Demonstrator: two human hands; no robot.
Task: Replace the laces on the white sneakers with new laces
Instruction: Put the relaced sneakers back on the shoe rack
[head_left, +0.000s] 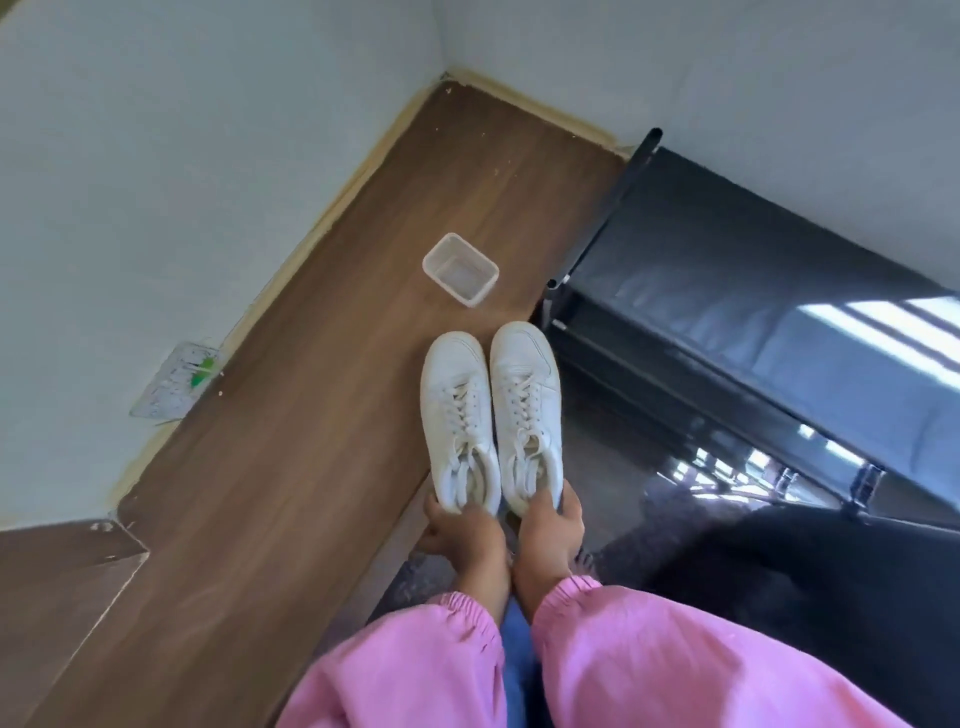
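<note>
- Wood-grain laminate covers the worktop (291, 395), a long brown surface running along the pale wall into a corner; a black rack (727, 312) with dark shelves stands just beside its right edge.
- Pink sleeves (623, 665) reach in from the bottom of the view, one to each hand.
- White and smooth-skinned, the two sneakers (493, 410) are side by side and touching, toes pointing away from the person, over the near right edge of the worktop. Whether the soles rest on it or are held just above it I cannot tell.
- Both sneakers are laced in off-white laces (462, 410) that criss-cross up the eyelets, with loose ends lying around the tongue openings. No new laces are visible.
- Left hand (462, 530) grips the heel of the left sneaker, fingers curled under and around the back; right hand (545, 525) grips the heel of the right sneaker the same way.
- A clear plastic tub (461, 268) sits on the worktop beyond the toes, near them but apart.
- Handling, as a judgement: each shoe looks light, with a stiff sole and heel and a softer upper, so the heel or the sidewall is the firm place to hold. The laces are limp and best pinched close to an eyelet or at the tip to draw them out.
</note>
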